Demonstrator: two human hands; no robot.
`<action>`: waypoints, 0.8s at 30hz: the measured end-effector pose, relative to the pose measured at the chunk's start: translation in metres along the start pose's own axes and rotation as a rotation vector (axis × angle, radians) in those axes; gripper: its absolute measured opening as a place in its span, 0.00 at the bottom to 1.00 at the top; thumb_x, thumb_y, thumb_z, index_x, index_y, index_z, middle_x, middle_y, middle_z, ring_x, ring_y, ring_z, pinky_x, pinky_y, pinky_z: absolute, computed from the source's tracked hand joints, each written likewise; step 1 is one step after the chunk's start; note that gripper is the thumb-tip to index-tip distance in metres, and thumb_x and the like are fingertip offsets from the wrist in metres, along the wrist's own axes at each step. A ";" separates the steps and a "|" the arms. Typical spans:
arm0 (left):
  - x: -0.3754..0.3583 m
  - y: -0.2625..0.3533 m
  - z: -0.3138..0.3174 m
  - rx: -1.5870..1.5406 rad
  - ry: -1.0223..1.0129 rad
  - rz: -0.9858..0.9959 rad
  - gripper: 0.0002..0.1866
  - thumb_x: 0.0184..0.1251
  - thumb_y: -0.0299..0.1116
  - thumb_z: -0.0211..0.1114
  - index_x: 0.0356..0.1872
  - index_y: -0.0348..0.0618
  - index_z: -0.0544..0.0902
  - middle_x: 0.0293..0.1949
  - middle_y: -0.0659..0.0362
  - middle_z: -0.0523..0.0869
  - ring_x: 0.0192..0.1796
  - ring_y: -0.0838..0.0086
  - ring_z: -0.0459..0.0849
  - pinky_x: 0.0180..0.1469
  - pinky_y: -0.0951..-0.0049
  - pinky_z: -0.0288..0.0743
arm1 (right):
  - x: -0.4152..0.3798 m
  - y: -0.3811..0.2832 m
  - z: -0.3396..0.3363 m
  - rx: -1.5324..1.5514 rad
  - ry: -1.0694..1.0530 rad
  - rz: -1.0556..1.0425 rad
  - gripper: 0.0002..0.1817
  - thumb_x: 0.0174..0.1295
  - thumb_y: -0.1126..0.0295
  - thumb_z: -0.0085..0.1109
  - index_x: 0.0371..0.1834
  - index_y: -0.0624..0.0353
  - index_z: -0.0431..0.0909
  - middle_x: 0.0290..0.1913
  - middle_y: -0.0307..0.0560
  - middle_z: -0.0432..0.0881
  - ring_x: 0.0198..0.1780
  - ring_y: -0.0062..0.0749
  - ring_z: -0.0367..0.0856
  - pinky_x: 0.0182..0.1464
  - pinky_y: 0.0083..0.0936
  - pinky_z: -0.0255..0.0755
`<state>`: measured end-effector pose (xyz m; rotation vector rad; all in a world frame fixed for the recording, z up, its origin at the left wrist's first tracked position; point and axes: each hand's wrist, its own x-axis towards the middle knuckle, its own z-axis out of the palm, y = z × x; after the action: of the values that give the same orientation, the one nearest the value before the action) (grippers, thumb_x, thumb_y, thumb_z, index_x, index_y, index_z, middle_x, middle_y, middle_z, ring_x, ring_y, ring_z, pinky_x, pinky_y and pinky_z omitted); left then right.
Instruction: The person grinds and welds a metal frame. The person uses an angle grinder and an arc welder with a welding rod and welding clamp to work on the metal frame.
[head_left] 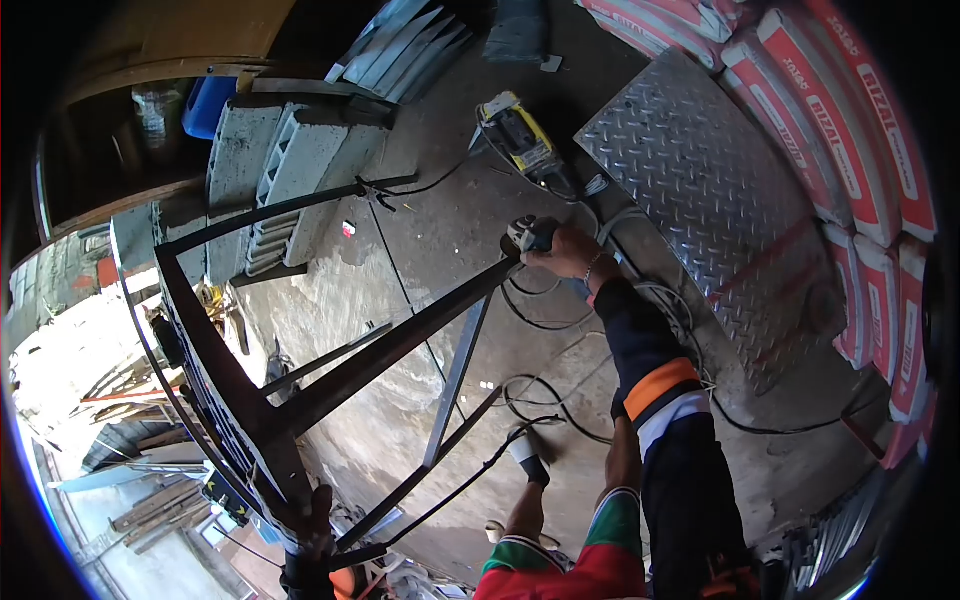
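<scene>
My right hand [568, 252], at the end of a dark sleeve with an orange band, is wrapped round a small angle grinder [529, 234]. The grinder is at the far end of a dark steel bar [400, 338], which belongs to a welded metal frame [215, 330]. Whether the disc touches the bar is hard to make out. At the lower left, my left hand [316, 522] is closed on the near part of the frame, in shadow with its fingers partly hidden. A thinner grey strut [458, 375] slants down from the bar.
A yellow-and-black machine [522, 140] stands on the concrete floor with black cables [560, 400] looped beside it. To the right lie a checker plate [710, 200] and stacked cement bags [830, 120]. Concrete blocks [290, 190] stand at the left. Scrap wood [150, 510] lies outside.
</scene>
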<state>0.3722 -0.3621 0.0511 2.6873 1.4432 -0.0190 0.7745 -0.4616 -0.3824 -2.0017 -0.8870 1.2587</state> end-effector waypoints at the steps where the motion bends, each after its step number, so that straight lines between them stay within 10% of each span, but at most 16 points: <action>1: -0.001 0.000 0.000 0.004 -0.003 -0.006 0.43 0.60 0.38 0.75 0.74 0.38 0.64 0.58 0.49 0.78 0.57 0.59 0.78 0.56 0.59 0.73 | 0.001 0.001 0.002 -0.003 -0.008 -0.001 0.42 0.53 0.35 0.69 0.54 0.66 0.83 0.47 0.65 0.88 0.51 0.57 0.87 0.55 0.41 0.80; 5: 0.003 0.007 -0.001 0.011 -0.052 0.058 0.42 0.64 0.34 0.74 0.76 0.39 0.61 0.55 0.53 0.80 0.49 0.66 0.83 0.46 0.67 0.81 | 0.014 0.025 0.027 0.024 0.063 -0.132 0.43 0.52 0.32 0.69 0.52 0.66 0.83 0.47 0.67 0.87 0.49 0.57 0.88 0.51 0.42 0.82; 11: 0.008 0.012 0.001 0.018 -0.028 0.103 0.43 0.63 0.38 0.75 0.75 0.38 0.62 0.57 0.53 0.79 0.51 0.65 0.83 0.49 0.65 0.81 | 0.000 0.008 -0.001 -0.015 0.031 -0.042 0.42 0.52 0.32 0.70 0.43 0.69 0.85 0.45 0.69 0.87 0.48 0.57 0.88 0.48 0.43 0.82; 14: 0.003 0.020 0.005 -0.109 -0.006 -0.106 0.48 0.56 0.49 0.77 0.73 0.35 0.64 0.63 0.45 0.73 0.65 0.51 0.74 0.67 0.53 0.68 | -0.004 0.002 -0.002 -0.006 -0.027 -0.022 0.42 0.52 0.32 0.70 0.45 0.70 0.85 0.44 0.68 0.87 0.48 0.57 0.88 0.49 0.43 0.82; 24: 0.004 0.008 0.002 -0.004 -0.013 0.012 0.49 0.58 0.50 0.77 0.75 0.34 0.63 0.64 0.45 0.73 0.65 0.52 0.75 0.66 0.54 0.70 | -0.005 0.013 0.002 -0.010 0.057 -0.072 0.45 0.51 0.32 0.72 0.50 0.71 0.83 0.45 0.69 0.87 0.48 0.59 0.88 0.51 0.44 0.81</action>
<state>0.3808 -0.3635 0.0500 2.6874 1.4227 -0.0327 0.7737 -0.4732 -0.3910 -1.9849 -0.9311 1.1539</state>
